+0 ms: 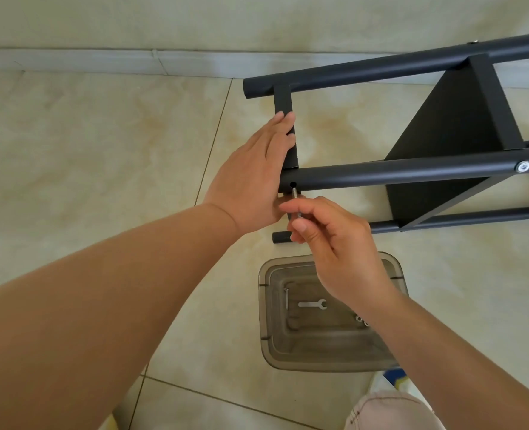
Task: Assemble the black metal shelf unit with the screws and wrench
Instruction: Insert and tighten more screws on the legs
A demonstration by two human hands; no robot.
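Observation:
The black metal shelf unit (412, 172) lies on its side on the tiled floor, its round posts running to the right. My left hand (257, 169) presses flat against the end shelf panel (284, 131) beside the near post. My right hand (328, 240) pinches a silver screw (295, 203) between thumb and fingers, its tip pointing up just below an open hole (293, 184) in the near post. One fitted screw head (523, 166) shows further along that post. A small flat wrench (312, 304) lies in a clear plastic tub (266, 321).
The tub sits on the floor below my right hand and also holds a long screw (286, 297) and some nuts (361, 320). A pale skirting board (102, 62) runs along the wall at the back. My knee (390, 411) shows at the bottom right.

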